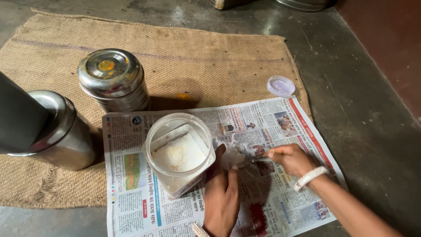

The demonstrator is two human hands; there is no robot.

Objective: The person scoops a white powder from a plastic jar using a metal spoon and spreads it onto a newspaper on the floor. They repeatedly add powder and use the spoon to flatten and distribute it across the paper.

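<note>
An open clear plastic jar holding white powder stands tilted on a spread newspaper. My left hand rests against the jar's right side, thumb up along its wall. My right hand grips a metal spoon whose bowl sits over a small heap of white powder on the newspaper, just right of the jar. A white bangle circles my right wrist.
The jar's clear lid lies at the newspaper's far edge. Two closed steel canisters stand on a burlap mat to the left. A dark object blocks the left edge. Dark floor lies on the right.
</note>
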